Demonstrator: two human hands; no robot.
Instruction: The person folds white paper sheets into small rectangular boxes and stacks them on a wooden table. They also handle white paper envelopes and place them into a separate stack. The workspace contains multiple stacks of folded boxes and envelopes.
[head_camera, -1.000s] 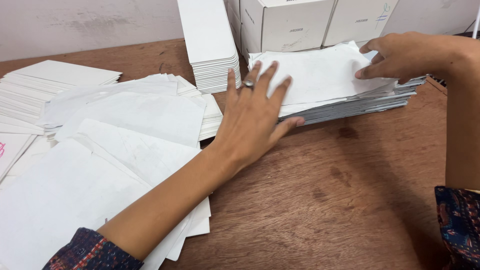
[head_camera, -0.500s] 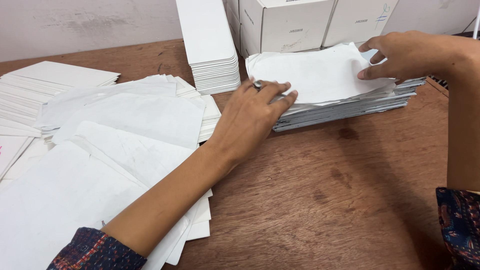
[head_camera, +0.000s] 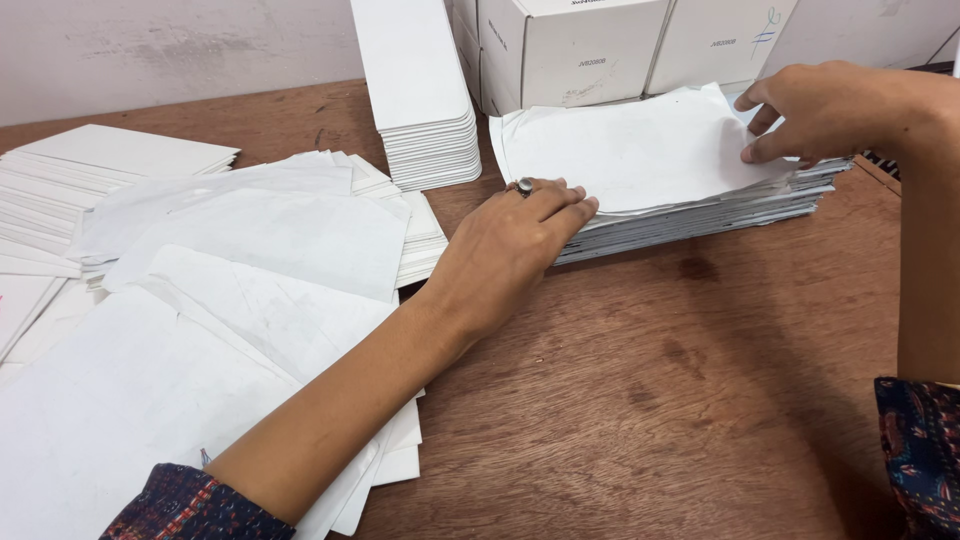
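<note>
A stack of flat grey-edged cards topped by a thin white sheet (head_camera: 640, 150) lies on the brown wooden table (head_camera: 640, 400), near its far right. My left hand (head_camera: 515, 245), a ring on one finger, rests at the stack's front-left corner with its fingertips curled against the edge of the sheets. My right hand (head_camera: 820, 105) pinches the white sheet's far right corner between thumb and fingers. Both forearms come in from the bottom with dark patterned sleeves.
Loose white paper sheets (head_camera: 200, 330) spread over the left of the table. A tall stack of narrow white cards (head_camera: 425, 110) stands behind my left hand, a lower fanned pile (head_camera: 90, 180) at far left. White cardboard boxes (head_camera: 580, 50) line the back wall.
My left hand has drawn back from lying flat and spread on the top sheet to the stack's front-left corner, fingers now curled. My right hand has kept its pinch on the sheet's far corner.
</note>
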